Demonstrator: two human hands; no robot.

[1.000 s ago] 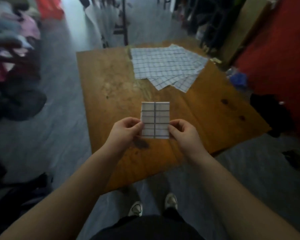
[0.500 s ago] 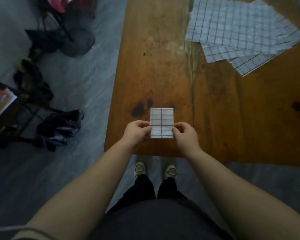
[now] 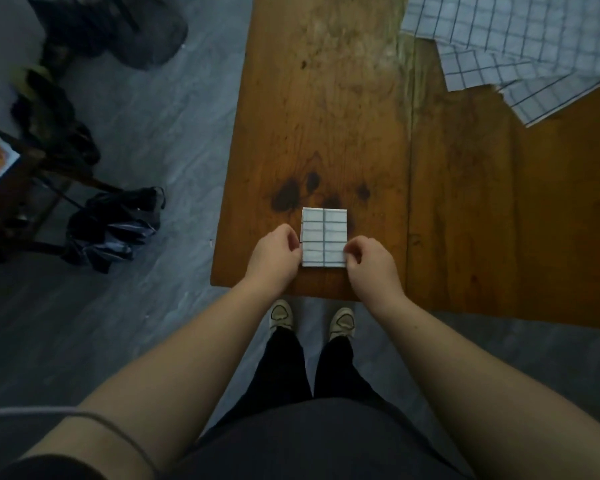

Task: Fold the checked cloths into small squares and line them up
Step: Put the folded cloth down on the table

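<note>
Most of the worn brown wooden table [image 3: 465, 209] is bare wood. The widest lane runs through the middle and right side, between the near edge and the fanned pile of flat white cloths with dark grid lines [image 3: 520, 46] at the far right. Near the front-left corner the small folded white checked cloth [image 3: 324, 237] is in the way, with the left hand [image 3: 274, 258] and right hand [image 3: 371, 266] pinching its side edges (so both flanks are taken). Beyond it, just bare wood with dark knots. A black crumpled bundle [image 3: 113, 226] sits on the floor, well apart from the table.
</note>
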